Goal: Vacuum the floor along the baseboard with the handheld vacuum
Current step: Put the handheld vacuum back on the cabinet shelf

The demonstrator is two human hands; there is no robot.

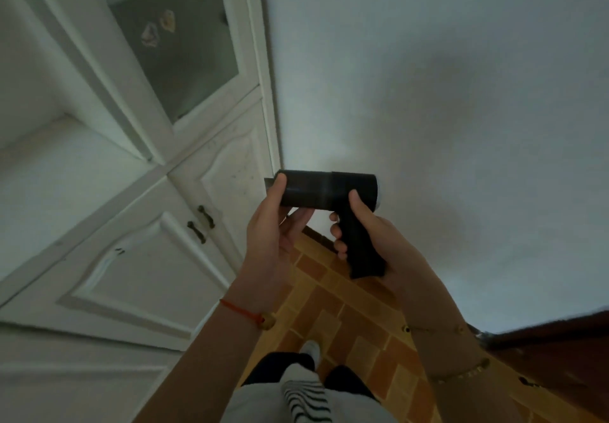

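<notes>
head view is showing a person holding the black handheld vacuum [324, 188] up before the white wall [445, 93], above the brick-pattern floor [333, 307]; right hand [369, 234] is gripping its handle, left hand [273, 225] is pinching its front end.

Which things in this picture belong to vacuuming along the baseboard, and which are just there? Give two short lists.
Belong to the job:
handheld vacuum, gripped by the right hand at its handle and the left hand at its barrel
tiled floor
baseboard

Just there:
white cabinet with dark door handles
white wall
red string bracelet
</notes>
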